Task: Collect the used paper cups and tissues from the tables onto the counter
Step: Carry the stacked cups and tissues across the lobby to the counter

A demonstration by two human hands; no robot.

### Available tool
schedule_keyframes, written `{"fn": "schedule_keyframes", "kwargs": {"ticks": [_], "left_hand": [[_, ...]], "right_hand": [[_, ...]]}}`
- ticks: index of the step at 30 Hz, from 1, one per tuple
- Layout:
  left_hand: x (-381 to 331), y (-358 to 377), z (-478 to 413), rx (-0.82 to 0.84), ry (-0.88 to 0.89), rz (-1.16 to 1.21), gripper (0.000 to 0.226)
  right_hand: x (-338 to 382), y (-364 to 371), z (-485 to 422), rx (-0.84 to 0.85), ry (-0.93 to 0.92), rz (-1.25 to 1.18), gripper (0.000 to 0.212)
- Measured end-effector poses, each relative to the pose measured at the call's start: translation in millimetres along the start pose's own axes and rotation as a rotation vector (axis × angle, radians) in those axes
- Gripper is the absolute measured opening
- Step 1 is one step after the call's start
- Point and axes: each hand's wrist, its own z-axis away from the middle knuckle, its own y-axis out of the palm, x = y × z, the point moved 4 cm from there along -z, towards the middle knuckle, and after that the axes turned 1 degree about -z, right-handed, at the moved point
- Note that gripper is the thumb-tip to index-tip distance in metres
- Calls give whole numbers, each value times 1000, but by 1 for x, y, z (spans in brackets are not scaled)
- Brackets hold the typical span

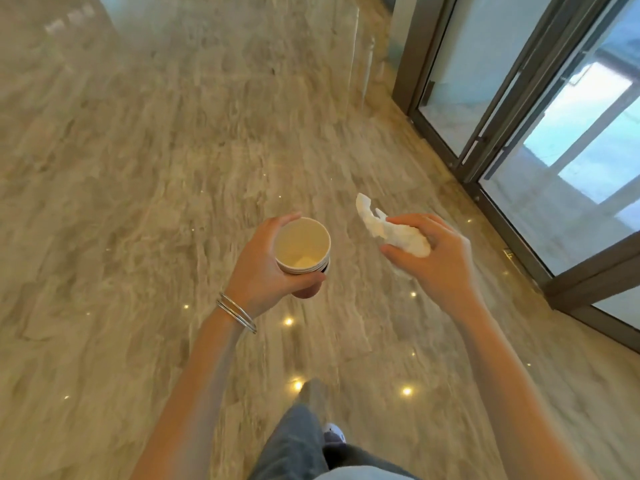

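My left hand grips a stack of nested paper cups, cream inside and open end up, held upright in front of me. Thin metal bangles circle that wrist. My right hand holds a crumpled white tissue between thumb and fingers, and one end of it sticks out to the upper left. Both hands are raised over the floor, about a hand's width apart. No table or counter is in view.
A glossy beige marble floor stretches ahead and reflects small ceiling lights. Dark-framed glass doors run along the right side. My legs in grey trousers and one shoe show at the bottom.
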Motion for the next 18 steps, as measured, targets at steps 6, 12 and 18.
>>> {"fn": "schedule_keyframes", "kwargs": {"ticks": [6,12,18], "left_hand": [[44,-7,-147,2,5,-11,88],[80,-27,-317,17,49,-5,85],[87,-55,-494,35,116,-32,85]], "right_hand": [[-36,37,-138,10,3,7,33],[-59,69,-296,-51,12,17,32],[-64,86,-459,-125,6,30,32]]}}
